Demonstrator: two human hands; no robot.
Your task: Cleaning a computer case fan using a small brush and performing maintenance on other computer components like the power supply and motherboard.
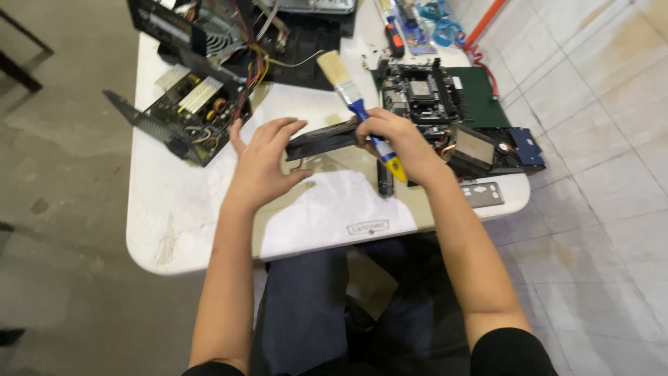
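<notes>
I see my right hand (393,139) closed around two things at once: the blue and yellow handle of a paintbrush (356,104), whose pale bristles point up and away toward the far side of the table, and the right end of a flat black computer part (321,138), long and narrow, which I cannot identify more closely. That black part is lifted above the white table (174,209) and sits between my two hands, roughly level and a little above the table's middle. My left hand (263,161) is open, fingers spread and curved, thumb up, right at the left end of the black part; I cannot tell whether the fingertips actually touch it or hover just beside it. Just past my right hand lies a motherboard (421,94) on a green mat (483,97), and near my right wrist sits a heatsink cooler (472,148) with copper showing beside it, next to a blue-topped drive (525,145). A silver metal back plate (485,193) lies at the near right edge of the table. At the far left an opened power supply (184,111) shows its coils and a bundle of coloured wires. A short black cylinder (385,179) lies on the table under my right hand.
</notes>
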